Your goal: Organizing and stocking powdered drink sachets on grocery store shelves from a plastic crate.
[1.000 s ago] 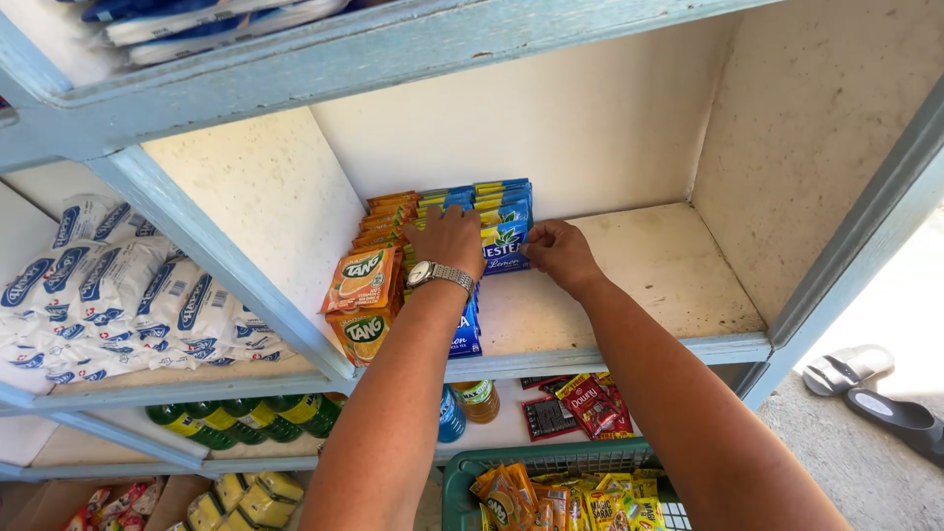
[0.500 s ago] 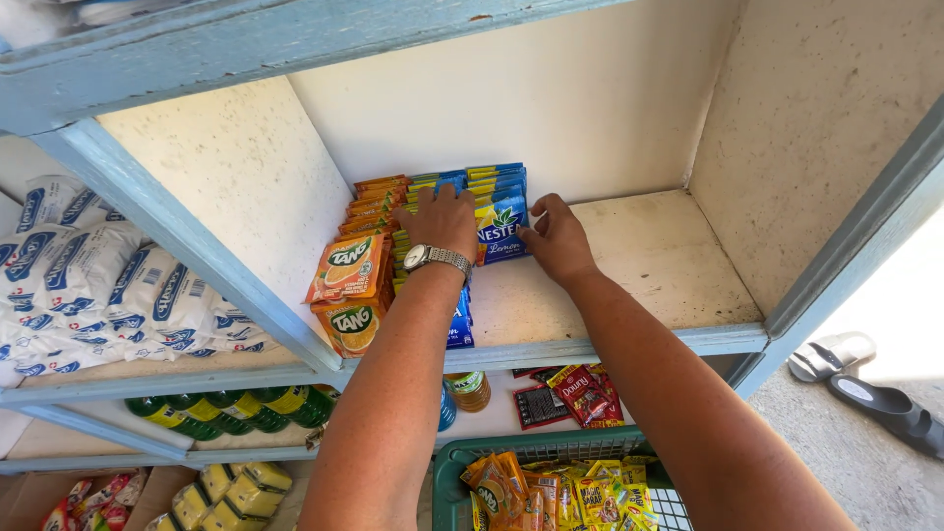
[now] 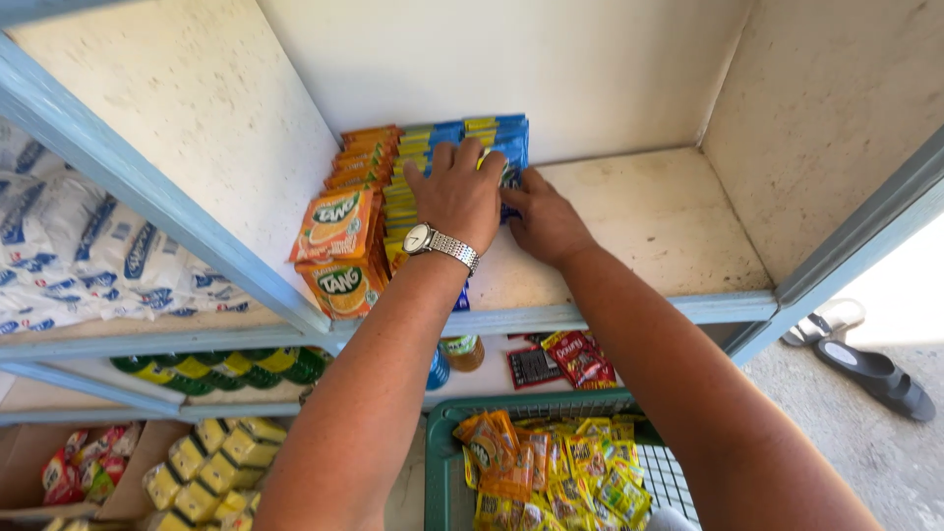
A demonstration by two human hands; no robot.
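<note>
**Both hands squaring up a row of blue sachets on the shelf**

The step in hand looks like straightening stock. The left hand (image 3: 457, 197), with a metal wristwatch (image 3: 421, 237) on it, lies palm down over the row of blue-and-yellow sachets (image 3: 497, 133) that stand on edge on the pale shelf (image 3: 649, 221). Its fingers (image 3: 470, 157) are spread and almost flat, pressing on the tops of the packets rather than closed around any 1 of them. The right hand (image 3: 544, 218) sits just beside it, against the right flank of the same row; its fingers are curled in toward the packets and partly hidden behind the left hand, so whether they pinch a sachet or only push cannot be told.

The blue row runs from the back wall toward the front edge, touching a second row of orange sachets (image 3: 339, 231) on its left, which leans slightly outward at the front. The right part of the shelf is bare.

Below, a green basket (image 3: 440, 452) holds loose yellow and orange sachets (image 3: 551, 462). White bags (image 3: 69, 246) fill the compartment to the left, and a grey sandal (image 3: 875, 374) lies on the floor at right.

By my reading, the next move calls for keeping the row upright and packed against the orange one while pressure eases, since thin packets on edge tip readily toward the bare side.
</note>
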